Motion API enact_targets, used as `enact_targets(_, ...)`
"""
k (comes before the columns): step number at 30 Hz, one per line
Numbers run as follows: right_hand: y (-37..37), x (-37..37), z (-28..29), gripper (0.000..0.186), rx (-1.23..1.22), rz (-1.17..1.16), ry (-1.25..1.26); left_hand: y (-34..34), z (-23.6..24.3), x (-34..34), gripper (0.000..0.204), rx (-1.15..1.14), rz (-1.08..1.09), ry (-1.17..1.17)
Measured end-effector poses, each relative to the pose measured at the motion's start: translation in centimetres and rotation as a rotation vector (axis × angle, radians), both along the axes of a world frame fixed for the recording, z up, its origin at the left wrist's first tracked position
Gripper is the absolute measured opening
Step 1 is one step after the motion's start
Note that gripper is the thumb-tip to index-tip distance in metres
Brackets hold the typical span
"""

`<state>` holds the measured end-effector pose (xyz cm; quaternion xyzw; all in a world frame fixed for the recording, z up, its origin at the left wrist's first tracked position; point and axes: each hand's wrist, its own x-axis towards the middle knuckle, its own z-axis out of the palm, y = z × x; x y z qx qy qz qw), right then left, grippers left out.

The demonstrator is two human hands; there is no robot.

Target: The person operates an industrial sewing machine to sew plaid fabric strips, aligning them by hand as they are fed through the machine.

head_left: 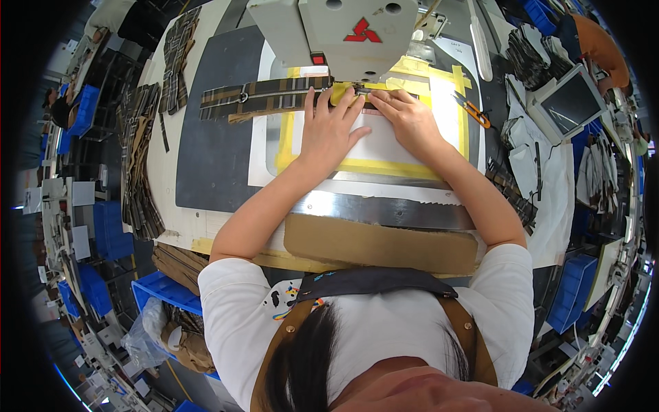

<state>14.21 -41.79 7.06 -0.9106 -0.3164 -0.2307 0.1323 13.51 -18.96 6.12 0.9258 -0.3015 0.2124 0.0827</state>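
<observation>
A dark plaid fabric strip with a metal zipper (274,96) runs sideways under the white head of a sewing machine (358,34). Its slider sits near the left part of the strip. My left hand (328,130) lies on the strip with fingers spread and thumb out, just left of the needle area. On the other side, my right hand (410,122) has its fingers bunched together at the strip's edge, close to the needle. Beneath both hands is a white template (398,147) edged with yellow tape. The machine and my fingers hide part of the strip.
Orange-handled thread snips (476,115) lie right of the template. Plaid pieces (141,158) are piled at the table's left; dark fabric (530,58) and a monitor (570,103) stand at the right. A metal plate (384,209) and brown pad (377,244) line the near edge.
</observation>
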Motion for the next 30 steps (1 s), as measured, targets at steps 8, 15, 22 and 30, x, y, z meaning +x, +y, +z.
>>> enact_targets(8,0.06,-0.56,0.56,0.052,-0.030,-0.001,0.073,0.04,0.09,-0.22,0.061,0.026,0.008,0.029)
enact_targets(15,0.06,-0.28,0.22,0.045,-0.002,0.010,-0.011,-0.04,0.23,-0.06,0.060,0.037,0.010,0.005)
enact_targets(22,0.07,-0.26,0.45,0.052,-0.007,0.008,0.070,0.06,-0.07,0.10,0.061,0.018,0.001,0.005)
enact_targets(30,0.19,-0.37,0.49,0.054,0.004,0.020,0.062,0.12,0.00,0.00,0.060,0.023,0.005,0.012)
